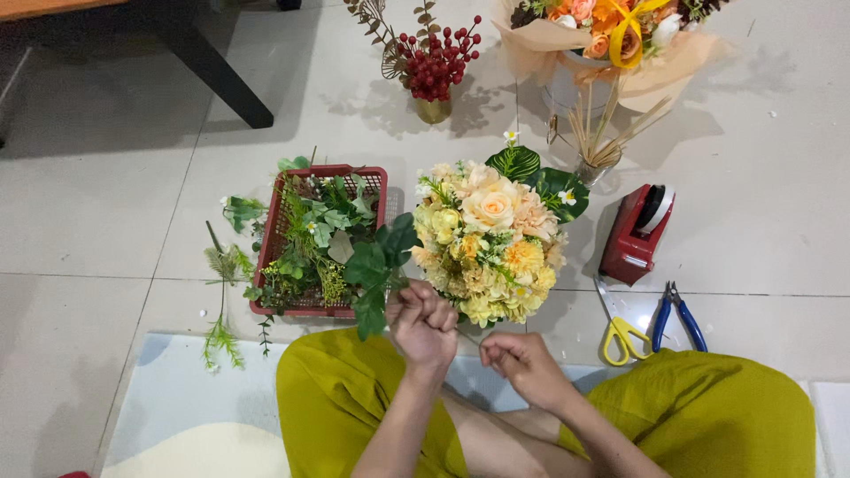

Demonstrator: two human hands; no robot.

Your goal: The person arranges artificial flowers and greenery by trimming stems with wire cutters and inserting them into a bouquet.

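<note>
Green sprig (376, 270) stem hidden inside left hand (423, 323).

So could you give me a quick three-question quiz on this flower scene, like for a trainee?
1. True or false: the left hand is closed on a leafy sprig.
2. Which tool lies nearest the scissors? A) pliers B) tape dispenser C) red basket
3. Fill in: the vase of red berries is ____ in colour.

Key: 1 true: the fist is shut around the stem beside the bouquet, with the right hand close below. 2 A: the blue-handled pliers lie just right of the yellow-handled scissors. 3 gold.
</note>
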